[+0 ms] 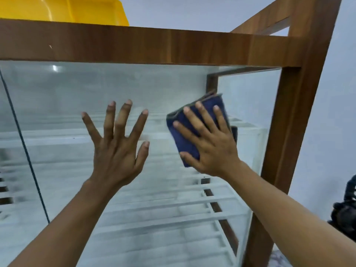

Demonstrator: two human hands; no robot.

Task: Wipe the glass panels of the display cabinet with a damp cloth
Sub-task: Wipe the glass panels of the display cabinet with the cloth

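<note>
The display cabinet has a brown wooden frame (pixel 173 47) and a wide front glass panel (pixel 77 93), streaked and hazy. My right hand (pixel 210 143) lies flat with fingers spread, pressing a folded dark blue cloth (pixel 183 135) against the glass near the panel's upper right. To its left my left hand (pixel 117 149) rests open on the same panel, fingers apart, holding nothing. White slatted shelves (pixel 173 209) show through the glass.
A yellow plastic tub (pixel 77 10) sits on the cabinet's top at the upper left. A dark seam (pixel 25 143) divides the glass at the left. The wooden right post (pixel 289 132) borders the panel. A dark object (pixel 346 209) is at the right edge.
</note>
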